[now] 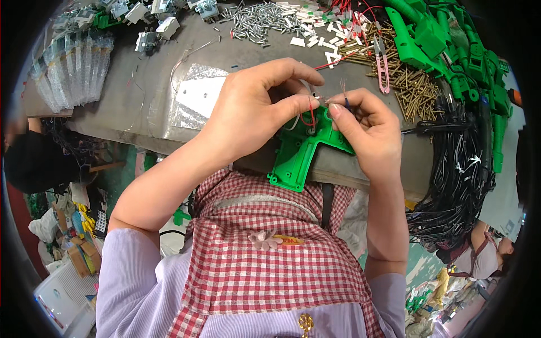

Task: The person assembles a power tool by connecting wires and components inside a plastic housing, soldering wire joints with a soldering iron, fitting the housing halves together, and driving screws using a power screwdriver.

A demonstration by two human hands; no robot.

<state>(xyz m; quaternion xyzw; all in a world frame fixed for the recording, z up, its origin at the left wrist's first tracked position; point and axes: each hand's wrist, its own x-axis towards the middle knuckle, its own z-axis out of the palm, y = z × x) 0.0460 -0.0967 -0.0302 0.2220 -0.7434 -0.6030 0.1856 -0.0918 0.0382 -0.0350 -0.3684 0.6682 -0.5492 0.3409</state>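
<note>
A green plastic housing half (294,163), shaped like a tool handle, lies at the table's front edge under my hands. My left hand (248,107) is closed in a pinch above its upper end, with a thin red wire (307,119) at the fingertips. My right hand (369,127) pinches a wire end right beside it, the thumb and forefinger nearly meeting the left fingertips. A dark blue wire (347,104) with bare strands stands up between the right fingers. The exact joint between the fingertips is too small to make out.
Screws (248,25), white pieces (332,42) and long brass-coloured screws (414,90) lie in heaps at the back. Pink-handled snips (382,70) rest there. Green housings (422,36) and black cables (453,180) crowd the right; clear bubble-wrap sleeves (76,67) stand left. A white sheet (197,98) lies nearby.
</note>
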